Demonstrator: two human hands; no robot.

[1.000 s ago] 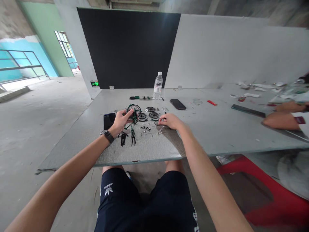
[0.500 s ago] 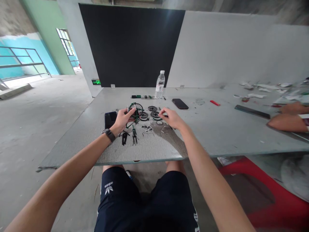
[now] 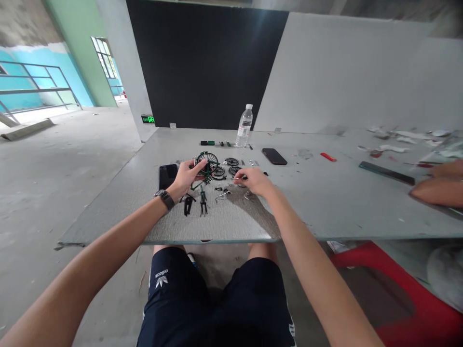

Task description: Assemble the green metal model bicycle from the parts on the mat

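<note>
My left hand (image 3: 185,179) is closed around a partly built model bicycle (image 3: 209,177) with a green frame and a black spoked wheel, holding it just above the table. My right hand (image 3: 253,180) hovers to its right, thumb and fingers pinched on a small shiny piece too tiny to name. Loose spoked wheels (image 3: 231,162) lie between and beyond the hands. Closer to me are a green fork (image 3: 203,201), a black part (image 3: 187,206) and several small silver parts (image 3: 223,193).
A dark phone (image 3: 167,176) lies by my left wrist, another phone (image 3: 274,156) farther right. Beyond the parts stands a water bottle (image 3: 244,127). A red object (image 3: 328,157) and a long dark bar (image 3: 386,173) lie rightward, near another person's arm (image 3: 436,190).
My right hand has moved slightly left and toward me, with a small shiny piece now showing at its fingertips. My left hand still holds the model bicycle. The view has shifted a little.
</note>
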